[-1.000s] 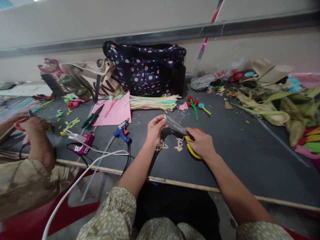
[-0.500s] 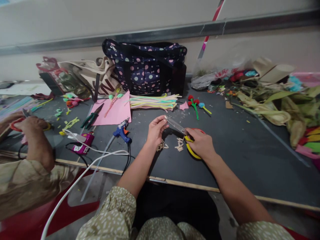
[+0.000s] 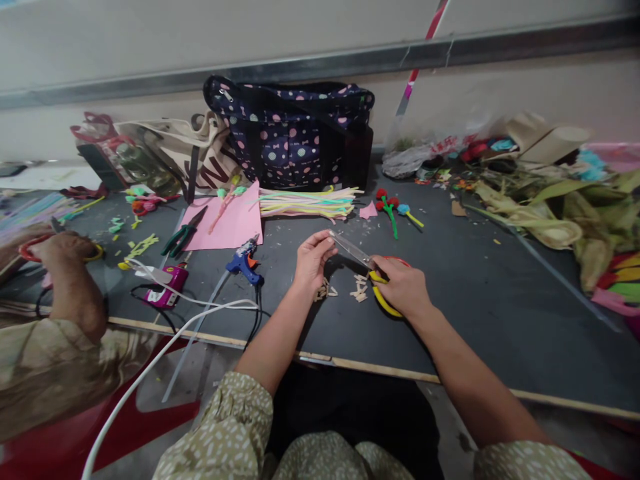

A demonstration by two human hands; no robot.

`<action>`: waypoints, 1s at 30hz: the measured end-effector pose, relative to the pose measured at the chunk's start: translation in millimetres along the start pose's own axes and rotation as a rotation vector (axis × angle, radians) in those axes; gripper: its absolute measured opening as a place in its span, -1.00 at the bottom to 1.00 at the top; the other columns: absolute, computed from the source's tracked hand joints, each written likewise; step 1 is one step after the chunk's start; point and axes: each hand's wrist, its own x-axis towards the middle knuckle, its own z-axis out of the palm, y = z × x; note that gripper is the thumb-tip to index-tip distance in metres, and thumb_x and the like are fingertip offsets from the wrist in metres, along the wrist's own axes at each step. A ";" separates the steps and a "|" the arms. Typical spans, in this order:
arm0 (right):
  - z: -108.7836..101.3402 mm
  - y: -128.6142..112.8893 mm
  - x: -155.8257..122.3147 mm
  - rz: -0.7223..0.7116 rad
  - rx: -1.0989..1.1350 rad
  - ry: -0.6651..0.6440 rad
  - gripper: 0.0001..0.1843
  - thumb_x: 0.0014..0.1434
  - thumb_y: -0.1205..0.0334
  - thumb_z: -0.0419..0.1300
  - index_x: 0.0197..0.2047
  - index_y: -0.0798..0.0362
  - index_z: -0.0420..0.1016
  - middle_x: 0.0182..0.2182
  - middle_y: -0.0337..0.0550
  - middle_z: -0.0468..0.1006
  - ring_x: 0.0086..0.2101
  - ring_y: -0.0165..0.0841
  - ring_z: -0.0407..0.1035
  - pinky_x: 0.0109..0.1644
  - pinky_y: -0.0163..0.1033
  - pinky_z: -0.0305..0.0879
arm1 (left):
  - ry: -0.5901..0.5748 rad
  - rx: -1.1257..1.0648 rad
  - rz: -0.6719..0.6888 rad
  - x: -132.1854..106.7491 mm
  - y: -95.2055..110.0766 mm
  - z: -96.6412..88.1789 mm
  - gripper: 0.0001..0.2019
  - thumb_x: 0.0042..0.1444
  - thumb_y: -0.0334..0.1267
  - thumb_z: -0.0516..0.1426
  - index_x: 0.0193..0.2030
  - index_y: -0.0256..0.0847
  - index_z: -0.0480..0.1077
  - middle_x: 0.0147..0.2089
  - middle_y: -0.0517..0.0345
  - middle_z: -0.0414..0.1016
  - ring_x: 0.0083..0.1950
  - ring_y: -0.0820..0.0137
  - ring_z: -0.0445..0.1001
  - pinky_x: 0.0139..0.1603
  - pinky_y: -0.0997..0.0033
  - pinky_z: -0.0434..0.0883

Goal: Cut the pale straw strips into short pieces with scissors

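Note:
My right hand (image 3: 400, 283) is closed around the handles of a pair of scissors (image 3: 354, 249) with yellow and red grips. Their blades point left and reach the fingertips of my left hand (image 3: 313, 259). That hand is pinched, thumb against fingers, and what it pinches is too small to name. On the table below lie two small heaps of short beige pieces: one heap (image 3: 326, 290) partly behind my left hand, the other heap (image 3: 359, 289) just left of the scissor handles.
A blue glue gun (image 3: 245, 261), green-handled pliers (image 3: 181, 235) and a purple power block (image 3: 167, 288) lie left. Pipe cleaners (image 3: 310, 204) and a patterned bag (image 3: 295, 140) are behind. Dried husks (image 3: 540, 213) lie right. A co-worker's hand (image 3: 67, 257) holds scissors at far left.
My hands and the scissors stay almost in the same place. The co-worker's hands at the left have shifted very slightly.

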 end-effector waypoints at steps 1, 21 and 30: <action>-0.1 -0.1 0.0 -0.001 -0.001 -0.003 -0.79 0.12 0.26 0.06 -0.22 -0.02 0.49 -0.39 -0.24 0.53 -0.41 -0.43 0.32 -0.40 -0.33 -0.01 | 0.002 -0.001 0.000 -0.3 0.2 0.2 -0.71 -0.29 -0.33 0.38 -0.34 -0.23 0.51 -0.39 0.24 0.50 -0.43 0.58 0.42 -0.30 0.52 0.42; -1.4 -2.0 -1.6 0.001 -0.055 -0.013 -0.81 0.12 0.26 0.06 -0.24 -0.03 0.48 -0.43 -0.26 0.53 -0.45 -0.44 0.31 -0.43 -0.32 -0.06 | 0.016 -0.007 -0.008 -0.2 0.0 0.6 -0.71 -0.29 -0.33 0.40 -0.36 -0.26 0.50 -0.44 0.25 0.48 -0.45 0.58 0.43 -0.31 0.51 0.42; -7.3 5.4 1.6 0.080 -0.094 -0.014 -0.80 0.11 0.20 0.11 -0.19 -0.04 0.47 -0.37 -0.22 0.54 -0.40 -0.39 0.34 -0.42 -0.31 -0.03 | -0.019 0.003 -0.002 0.8 0.9 -1.6 -0.71 -0.26 -0.31 0.39 -0.32 -0.24 0.51 -0.35 0.22 0.51 -0.44 0.60 0.42 -0.32 0.54 0.43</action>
